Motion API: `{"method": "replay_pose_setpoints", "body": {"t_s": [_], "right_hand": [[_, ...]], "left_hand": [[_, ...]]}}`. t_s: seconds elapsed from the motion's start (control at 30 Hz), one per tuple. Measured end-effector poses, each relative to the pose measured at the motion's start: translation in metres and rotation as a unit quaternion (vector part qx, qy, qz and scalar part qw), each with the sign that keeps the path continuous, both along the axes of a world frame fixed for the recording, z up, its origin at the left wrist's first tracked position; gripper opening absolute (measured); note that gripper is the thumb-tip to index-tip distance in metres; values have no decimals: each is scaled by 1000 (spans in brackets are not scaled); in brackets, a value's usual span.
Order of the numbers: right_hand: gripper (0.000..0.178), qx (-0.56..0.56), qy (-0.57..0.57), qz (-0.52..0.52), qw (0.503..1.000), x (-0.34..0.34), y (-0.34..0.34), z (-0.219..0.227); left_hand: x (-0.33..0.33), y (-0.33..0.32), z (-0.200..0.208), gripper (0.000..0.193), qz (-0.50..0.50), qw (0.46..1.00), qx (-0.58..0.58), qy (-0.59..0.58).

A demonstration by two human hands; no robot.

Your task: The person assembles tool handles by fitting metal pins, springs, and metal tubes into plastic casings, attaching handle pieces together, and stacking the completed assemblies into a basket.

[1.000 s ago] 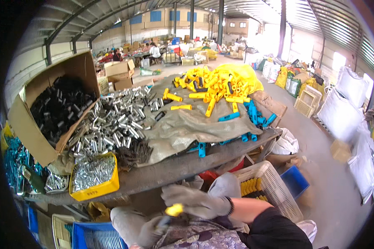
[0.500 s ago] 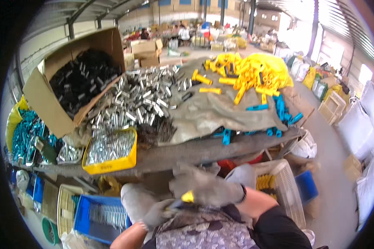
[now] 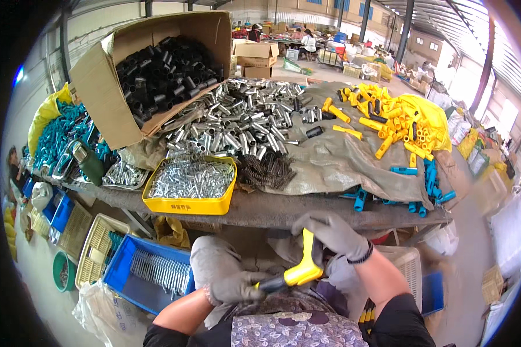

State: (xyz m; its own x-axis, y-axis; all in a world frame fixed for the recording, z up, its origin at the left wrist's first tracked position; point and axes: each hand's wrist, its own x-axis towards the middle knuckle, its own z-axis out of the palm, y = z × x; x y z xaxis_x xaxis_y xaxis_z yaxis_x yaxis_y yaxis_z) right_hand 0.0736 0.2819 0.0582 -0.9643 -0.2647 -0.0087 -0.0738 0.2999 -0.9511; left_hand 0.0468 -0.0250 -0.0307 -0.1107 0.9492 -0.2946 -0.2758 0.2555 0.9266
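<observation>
Holding yellow-black angled handle (image 3: 304, 272) above lap (image 3: 295, 331) | left hand (image 3: 237, 287): fingers round black end; right hand (image 3: 334, 236): fingers clasping far end | probably light, stiff, slick, sturdy plastic | best gripped both ends

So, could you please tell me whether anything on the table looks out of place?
One black piece lies loose on the greyish sheet, between the silver tubes and the yellow handles, apart from the black parts in the cardboard box. It looks strayed, though that may be deliberate.
</observation>
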Motion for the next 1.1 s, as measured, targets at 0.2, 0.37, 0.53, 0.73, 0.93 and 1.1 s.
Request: {"method": "replay_pose_setpoints", "body": {"t_s": [0.2,0.37,0.53,0.73,0.93,1.1], "right_hand": [[73,246,511,45,822,-23,-40,45],[56,436,380,150,802,-87,-47,41],[46,215,298,6,930,-192,17,77],[33,397,171,-192,881,-350,127,31],[42,424,210,-172,864,-478,74,0],[38,717,108,-64,686,-549,91,-25]], "left_hand": [[-29,1,69,42,-166,960,-21,223],[-52,-18,47,39,277,852,-31,444],[-88,-103,26,32,280,910,160,260],[-86,-82,9,59,608,735,272,128],[-77,-69,-11,54,606,749,267,-14],[-77,-58,-2,55,654,721,230,0]]}}
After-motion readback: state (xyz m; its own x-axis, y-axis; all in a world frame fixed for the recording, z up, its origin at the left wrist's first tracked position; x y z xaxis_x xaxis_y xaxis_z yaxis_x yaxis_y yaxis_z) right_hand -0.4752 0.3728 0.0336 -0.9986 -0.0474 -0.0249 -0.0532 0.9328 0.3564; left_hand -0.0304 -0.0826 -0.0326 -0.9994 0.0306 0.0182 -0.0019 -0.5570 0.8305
